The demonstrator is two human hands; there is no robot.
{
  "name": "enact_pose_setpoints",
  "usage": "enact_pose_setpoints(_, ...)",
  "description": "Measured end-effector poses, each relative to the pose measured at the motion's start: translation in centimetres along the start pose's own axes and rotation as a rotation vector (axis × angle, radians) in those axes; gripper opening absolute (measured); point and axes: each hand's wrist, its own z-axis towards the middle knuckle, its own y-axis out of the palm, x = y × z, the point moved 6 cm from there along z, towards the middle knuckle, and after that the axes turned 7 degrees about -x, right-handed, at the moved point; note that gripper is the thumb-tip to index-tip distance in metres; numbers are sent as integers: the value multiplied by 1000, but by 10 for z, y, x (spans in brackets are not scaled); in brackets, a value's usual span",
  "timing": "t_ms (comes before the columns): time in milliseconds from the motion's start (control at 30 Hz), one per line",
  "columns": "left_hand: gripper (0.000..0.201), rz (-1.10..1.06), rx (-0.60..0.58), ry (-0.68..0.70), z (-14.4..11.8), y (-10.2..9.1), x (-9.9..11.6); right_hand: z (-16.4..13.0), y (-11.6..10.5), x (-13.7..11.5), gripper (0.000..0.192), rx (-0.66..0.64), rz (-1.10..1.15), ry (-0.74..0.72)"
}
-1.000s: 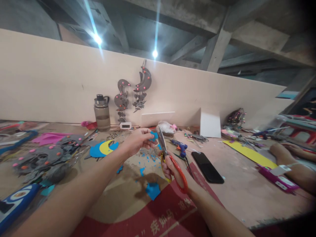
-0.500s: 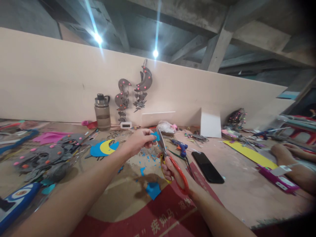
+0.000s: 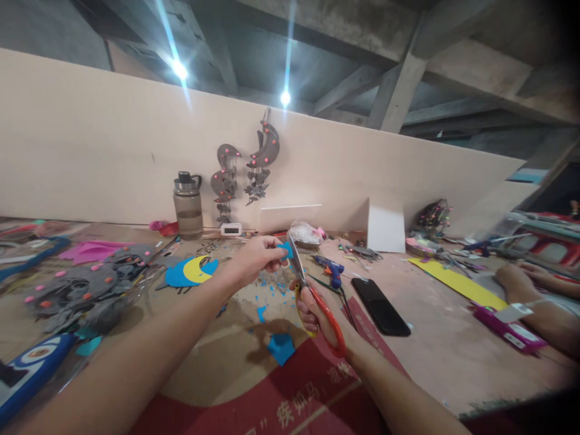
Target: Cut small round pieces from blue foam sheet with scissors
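Note:
My left hand [image 3: 264, 257] pinches a small blue felt-like piece [image 3: 286, 249] over the middle of the table. In my right hand [image 3: 313, 309] is a pair of scissors [image 3: 330, 320] with red and yellow handles, blades pointing up beside the blue piece. Whether the blades touch it, I cannot tell. Below my hands lie a larger blue scrap [image 3: 281, 348] and several tiny blue snippets. To the left of my hands rests a blue cutout with a yellow crescent [image 3: 198, 269] on it.
Right of the scissors are a blue glue gun [image 3: 334, 272] and a black phone [image 3: 379, 306]. A water bottle [image 3: 188, 208] stands by the board. Grey felt moons with pink balls [image 3: 90, 278] lie left. At the right edge, another person's arm [image 3: 534, 305] rests near a purple device [image 3: 507, 329].
Both hands keep almost the same place and hold. The blue piece looks slightly turned between my left fingers at the scissor blades.

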Motion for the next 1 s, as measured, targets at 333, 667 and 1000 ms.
enact_pose_setpoints(333, 15, -53, -11, -13, -2, 2, 1, 0, 1, -2, 56, 40, -29, 12)
enact_pose_setpoints(667, 16, -75, -17, -22, -3, 4, 2, -4, 3, -6, 54, 40, -26, -22)
enact_pose_setpoints(1000, 18, -79, -25, -54, -3, 7, -3, -3, -1, -3, 49, 36, 34, -13)
